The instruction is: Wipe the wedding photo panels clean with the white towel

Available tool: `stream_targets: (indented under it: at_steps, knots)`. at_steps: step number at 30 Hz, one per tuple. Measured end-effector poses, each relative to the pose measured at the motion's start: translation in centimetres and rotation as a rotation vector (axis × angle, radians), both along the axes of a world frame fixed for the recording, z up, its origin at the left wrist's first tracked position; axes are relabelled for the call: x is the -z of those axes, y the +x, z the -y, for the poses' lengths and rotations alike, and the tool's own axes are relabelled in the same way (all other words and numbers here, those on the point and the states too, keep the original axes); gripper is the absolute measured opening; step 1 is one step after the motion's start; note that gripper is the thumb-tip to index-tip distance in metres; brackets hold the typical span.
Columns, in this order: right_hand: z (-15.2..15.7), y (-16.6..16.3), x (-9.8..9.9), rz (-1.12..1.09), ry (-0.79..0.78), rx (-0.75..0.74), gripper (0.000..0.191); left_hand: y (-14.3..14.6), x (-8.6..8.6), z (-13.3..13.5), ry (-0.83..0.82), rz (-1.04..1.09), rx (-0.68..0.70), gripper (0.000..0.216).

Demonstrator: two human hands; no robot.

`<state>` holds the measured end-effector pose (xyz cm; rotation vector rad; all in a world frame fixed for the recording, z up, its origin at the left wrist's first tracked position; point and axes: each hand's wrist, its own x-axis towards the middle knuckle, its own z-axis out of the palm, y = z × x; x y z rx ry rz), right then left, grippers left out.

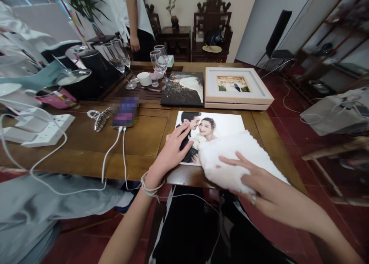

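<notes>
A large printed photo point(221, 124) of a couple lies flat at the near edge of the wooden table point(86, 148). My left hand point(172, 152) rests open on the photo's left side, fingers spread flat. My right hand point(253, 179) lies open on a white cloth point(236, 156) that covers the photo's lower right part, fingers stretched out on the cloth. A ring shows on one finger.
A dark photo print point(183, 89) and a framed photo point(236, 87) lie farther back. Wine glasses point(121, 60), a small cup point(144, 78), a hair clip point(99, 117), a phone on white cables point(125, 111), a power strip point(46, 130). A person stands behind the table point(134, 17). Another person's grey sleeve point(43, 202) is at left.
</notes>
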<state>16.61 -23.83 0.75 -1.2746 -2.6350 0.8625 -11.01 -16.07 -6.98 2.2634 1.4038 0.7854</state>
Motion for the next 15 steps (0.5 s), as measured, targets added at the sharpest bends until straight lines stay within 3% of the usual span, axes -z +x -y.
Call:
stream_targets:
  at_steps: [2, 5, 11, 15]
  knots:
    - [0.0, 0.4, -0.2, 0.022, -0.055, 0.004, 0.012, 0.0, -0.1, 0.0, -0.004, -0.011, 0.008, 0.051]
    - [-3.0, 0.4, 0.3, 0.060, -0.017, 0.051, 0.006, -0.1, -0.2, 0.0, -0.007, -0.021, 0.020, 0.052]
    - [-11.7, -0.5, 2.4, 0.102, 0.342, 0.075, 0.019, -0.2, -0.1, 0.1, -0.004, -0.033, 0.016, 0.052]
    - [-12.2, -1.2, 3.1, 0.123, 0.436, 0.068, 0.028, -0.2, 0.0, 0.0, -0.003, -0.033, 0.022, 0.052]
